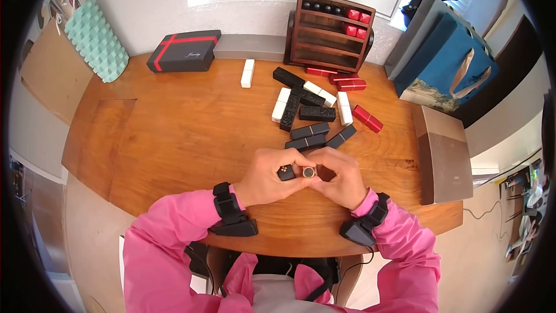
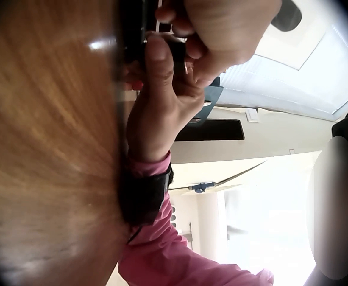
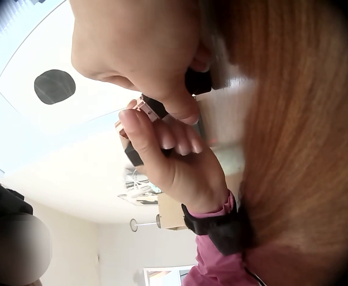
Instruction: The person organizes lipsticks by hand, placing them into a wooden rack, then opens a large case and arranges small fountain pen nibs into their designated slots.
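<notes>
Both hands meet over the table's near half. The left hand [image 1: 263, 178] curls round a small black piece [image 1: 285, 172] with gold-coloured dots on its end. Between the fingertips of both hands is a small tube [image 1: 309, 171] with a round, gold-rimmed end facing up. The right hand [image 1: 343, 178] pinches this tube from the right. In the right wrist view, the left hand [image 3: 183, 164] has the black piece [image 3: 133, 155] below its fingers and a rose-gold part [image 3: 144, 109] near its thumb. Fingers hide much of both pieces.
Beyond the hands lie several black boxes [image 1: 317, 113], white boxes [image 1: 344, 108] and red boxes [image 1: 368, 119]. A wooden rack [image 1: 330, 40] holds small items behind them. A black gift box [image 1: 184, 52] stands back left, a blue bag [image 1: 446, 64] and brown box [image 1: 443, 156] right.
</notes>
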A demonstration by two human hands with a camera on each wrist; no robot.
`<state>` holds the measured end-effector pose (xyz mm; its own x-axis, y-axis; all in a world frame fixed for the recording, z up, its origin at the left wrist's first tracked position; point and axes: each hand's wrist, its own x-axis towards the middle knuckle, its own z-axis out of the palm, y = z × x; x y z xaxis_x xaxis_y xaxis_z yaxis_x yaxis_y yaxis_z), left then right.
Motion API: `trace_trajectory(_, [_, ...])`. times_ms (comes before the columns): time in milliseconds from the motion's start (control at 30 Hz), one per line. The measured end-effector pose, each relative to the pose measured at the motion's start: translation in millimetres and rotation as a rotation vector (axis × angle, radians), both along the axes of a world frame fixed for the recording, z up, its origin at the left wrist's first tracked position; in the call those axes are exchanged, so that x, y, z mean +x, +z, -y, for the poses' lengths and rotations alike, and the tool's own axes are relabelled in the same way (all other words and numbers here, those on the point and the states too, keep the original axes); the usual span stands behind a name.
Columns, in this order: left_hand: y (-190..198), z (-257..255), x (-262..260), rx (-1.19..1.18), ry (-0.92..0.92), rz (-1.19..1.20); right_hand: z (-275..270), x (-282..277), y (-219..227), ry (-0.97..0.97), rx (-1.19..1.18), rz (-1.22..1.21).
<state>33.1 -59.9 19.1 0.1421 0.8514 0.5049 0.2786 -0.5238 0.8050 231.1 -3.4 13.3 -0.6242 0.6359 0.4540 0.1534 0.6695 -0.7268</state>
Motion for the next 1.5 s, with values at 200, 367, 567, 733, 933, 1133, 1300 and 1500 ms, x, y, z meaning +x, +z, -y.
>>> trace_trajectory(200, [3.8,2.6,0.8,0.113,-0.062,-0.079,-6.7,-2.3,4.9,0.162,0.105,-0.005])
trace_trajectory(367, [-0.9,4.9,2.3,0.125,-0.129,-0.146,-9.2,0.2,4.3,0.324,0.036,0.029])
trace_trajectory(567, [-1.6,4.3,2.9,0.118,-0.134,-0.136,-10.3,0.2,3.1,0.341,0.020,0.041])
trace_trajectory(733, [9.7,4.1,3.3,0.114,0.007,-0.094,-8.2,-1.2,-0.6,0.222,0.049,-0.010])
trace_trajectory(933, [2.0,1.7,3.3,-0.086,0.088,0.057,0.7,-2.6,3.9,-0.023,-0.023,0.037])
trace_trajectory(1133, [-1.1,-2.4,0.5,-0.169,0.138,0.020,-0.8,-4.0,1.0,-0.151,0.081,0.127])
trace_trajectory(1300, [2.9,-3.2,-2.3,-0.258,0.104,0.031,-0.2,-5.4,2.5,-0.181,0.119,0.138])
trace_trajectory(1500, [0.8,-10.4,-9.3,-0.244,0.136,0.393,-0.5,-0.8,7.4,-0.047,0.110,0.202])
